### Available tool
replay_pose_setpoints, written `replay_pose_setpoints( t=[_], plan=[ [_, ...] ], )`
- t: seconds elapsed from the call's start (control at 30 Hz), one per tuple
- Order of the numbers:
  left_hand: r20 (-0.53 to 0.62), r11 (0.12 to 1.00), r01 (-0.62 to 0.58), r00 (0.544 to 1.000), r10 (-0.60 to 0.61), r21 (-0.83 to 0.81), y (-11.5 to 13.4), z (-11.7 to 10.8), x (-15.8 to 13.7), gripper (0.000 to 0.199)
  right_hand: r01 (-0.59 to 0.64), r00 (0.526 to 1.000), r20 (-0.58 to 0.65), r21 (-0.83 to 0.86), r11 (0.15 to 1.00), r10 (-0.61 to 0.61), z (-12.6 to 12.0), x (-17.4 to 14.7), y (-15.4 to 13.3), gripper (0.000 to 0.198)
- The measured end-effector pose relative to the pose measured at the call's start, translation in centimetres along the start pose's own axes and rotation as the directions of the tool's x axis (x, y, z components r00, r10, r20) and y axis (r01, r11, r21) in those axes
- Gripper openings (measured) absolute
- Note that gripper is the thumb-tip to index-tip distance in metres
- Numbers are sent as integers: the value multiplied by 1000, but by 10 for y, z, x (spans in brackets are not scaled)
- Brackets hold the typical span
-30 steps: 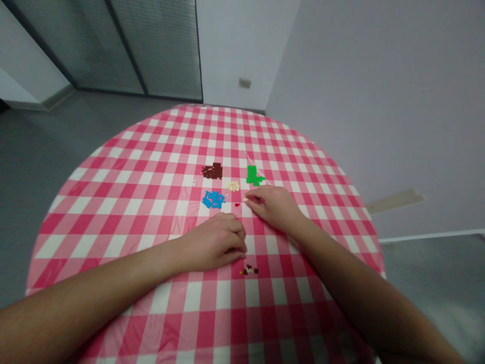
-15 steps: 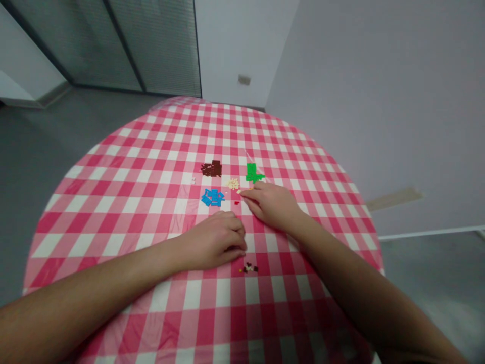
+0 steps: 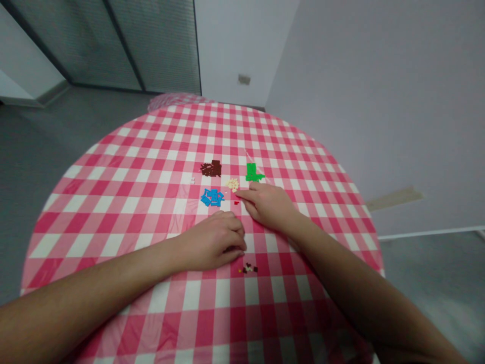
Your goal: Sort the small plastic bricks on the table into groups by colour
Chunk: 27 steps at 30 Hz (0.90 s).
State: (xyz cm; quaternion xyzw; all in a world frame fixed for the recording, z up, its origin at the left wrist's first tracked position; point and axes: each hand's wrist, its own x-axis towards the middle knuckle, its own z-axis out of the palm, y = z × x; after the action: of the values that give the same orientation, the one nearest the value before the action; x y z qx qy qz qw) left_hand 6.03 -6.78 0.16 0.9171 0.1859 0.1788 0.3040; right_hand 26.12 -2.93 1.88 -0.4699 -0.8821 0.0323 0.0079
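Note:
My right hand (image 3: 269,205) reaches over the middle of the table, index finger stretched out and its tip against the near edge of a small pile of cream pieces (image 3: 233,185). Its other fingers are bent, and no piece shows in its grasp. A tiny red piece (image 3: 236,202) lies just below that fingertip. My left hand (image 3: 215,240) rests on the cloth with fingers loosely curled and a gap between thumb and fingers; nothing shows in it. Blue flat pieces (image 3: 212,197) lie beyond it. Right of it, near me, sits a small cluster of dark brown and cream pieces (image 3: 249,268).
A dark brown heap of small pieces (image 3: 212,169) and green pieces (image 3: 252,173) lie farther back. A few whitish pieces (image 3: 193,180) sit left of the cream pile. The round table wears a red-and-white checked cloth (image 3: 151,167). A wall (image 3: 379,101) stands to the right.
My right index finger has shifted slightly left, bringing a loose cream piece at its tip up to the cream pile. My left hand has stayed in place.

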Motion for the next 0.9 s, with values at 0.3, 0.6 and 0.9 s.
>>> replay_pose_setpoints(
  t=[0.3, 0.6, 0.9],
  plan=[
    [-71, 997, 62, 995, -64, -36, -4, 3, 1, 18, 11, 996, -89, 26, 1000, -8, 7, 0, 0, 36],
    [-370, 742, 224, 754, -543, -632, 2, -19, 5, 13, 322, 819, -574, 457, 829, -2, -10, -21, -7, 10],
    [-334, 701, 208, 764, -552, -682, 0, -17, 5, 17, 385, 798, -600, 425, 819, -64, -17, -28, -22, 9]
  ],
)
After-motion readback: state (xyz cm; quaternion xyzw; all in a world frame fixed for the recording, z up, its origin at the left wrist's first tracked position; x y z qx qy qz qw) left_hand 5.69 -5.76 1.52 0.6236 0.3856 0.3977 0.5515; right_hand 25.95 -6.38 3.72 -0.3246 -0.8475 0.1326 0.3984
